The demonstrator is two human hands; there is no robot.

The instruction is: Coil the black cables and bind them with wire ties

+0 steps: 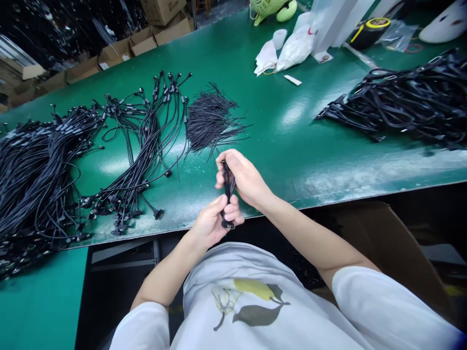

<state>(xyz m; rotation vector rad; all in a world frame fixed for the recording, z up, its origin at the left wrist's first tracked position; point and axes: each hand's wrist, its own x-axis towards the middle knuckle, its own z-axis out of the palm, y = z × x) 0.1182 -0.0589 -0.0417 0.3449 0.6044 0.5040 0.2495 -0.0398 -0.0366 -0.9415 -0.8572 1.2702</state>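
A black cable [228,187], folded into a narrow bundle, stands between my two hands near the table's front edge. Round its lower end, by a connector, the fingers of my left hand [215,218] are closed. My right hand [242,177] grips the upper end, thumb and fingers bent around it; its fingertips are partly hidden. Just beyond the hands lies a pile of thin black twist ties [211,119]. Left of that pile, loose black cables [146,146] with connectors at their ends are spread out.
A large heap of black cables [40,165] covers the table's left end. Bundled cables [404,99] lie at the right. Toward the back are a white plastic bag [296,48], a tape measure [370,31] and a green basket-like object [266,8]. Cardboard boxes [144,41] stand beyond the far edge.
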